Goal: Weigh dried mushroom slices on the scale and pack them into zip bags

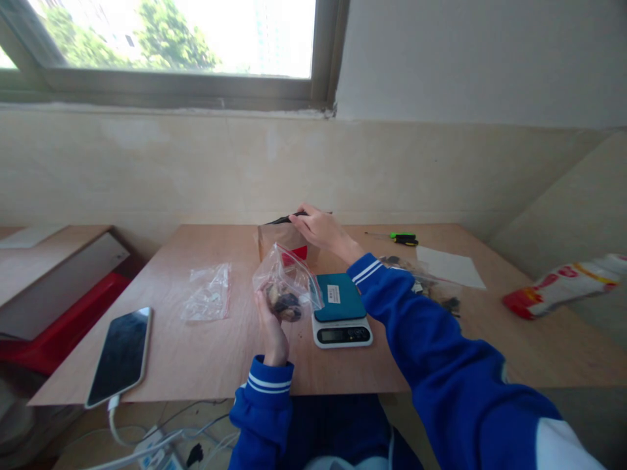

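My left hand (270, 329) is closed around the lower part of a clear plastic bag (283, 299), which has brown and dark dried pieces at its bottom. The bag's upper part flares loosely. Behind it stands a brown paper bag (273, 239) with a red patch and a black top edge. My right hand (321, 230) reaches across and is closed on that top edge; its fingertips are partly hidden. Just right of the plastic bag sits a white digital scale (344, 336) with a blue-green square top (339, 297).
Flat clear bags (208, 294) lie at left, near a phone (120, 356) on a white cable. Behind my right sleeve are more filled bags (435, 287), white paper (450, 266) and screwdrivers (404, 238). A red-and-white bottle (563, 285) lies at the far right.
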`<control>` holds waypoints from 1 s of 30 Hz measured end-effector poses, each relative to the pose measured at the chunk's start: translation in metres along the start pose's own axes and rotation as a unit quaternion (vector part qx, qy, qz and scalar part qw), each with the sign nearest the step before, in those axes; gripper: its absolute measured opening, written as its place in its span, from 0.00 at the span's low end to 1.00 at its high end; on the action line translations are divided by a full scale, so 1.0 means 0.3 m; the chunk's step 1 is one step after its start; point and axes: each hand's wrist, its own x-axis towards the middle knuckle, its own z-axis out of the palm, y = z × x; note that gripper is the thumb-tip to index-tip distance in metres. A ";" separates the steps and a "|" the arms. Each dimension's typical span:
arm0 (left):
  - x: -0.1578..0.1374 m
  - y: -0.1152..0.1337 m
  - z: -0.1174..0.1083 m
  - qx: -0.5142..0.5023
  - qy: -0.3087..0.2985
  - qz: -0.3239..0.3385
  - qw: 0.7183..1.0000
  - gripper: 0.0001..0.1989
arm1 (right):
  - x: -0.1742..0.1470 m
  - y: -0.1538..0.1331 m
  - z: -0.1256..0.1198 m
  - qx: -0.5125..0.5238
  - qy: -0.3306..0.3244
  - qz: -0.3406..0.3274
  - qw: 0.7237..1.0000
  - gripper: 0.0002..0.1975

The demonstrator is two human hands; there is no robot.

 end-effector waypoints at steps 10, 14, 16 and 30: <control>0.006 0.040 0.029 -0.058 -0.037 0.009 0.998 0.25 | 0.013 -0.018 0.029 0.025 0.114 0.016 0.993 0.10; 0.025 0.055 0.019 -0.050 -0.042 0.026 0.998 0.26 | -0.040 -0.065 -0.016 0.153 0.141 -0.006 0.978 0.06; 0.031 0.062 0.018 -0.044 -0.040 0.038 0.998 0.26 | -0.083 -0.098 -0.045 0.267 0.029 -0.022 0.963 0.06; 0.064 0.053 0.057 0.069 -0.020 0.138 0.988 0.22 | -0.187 -0.163 0.033 0.224 -0.198 -0.035 0.954 0.20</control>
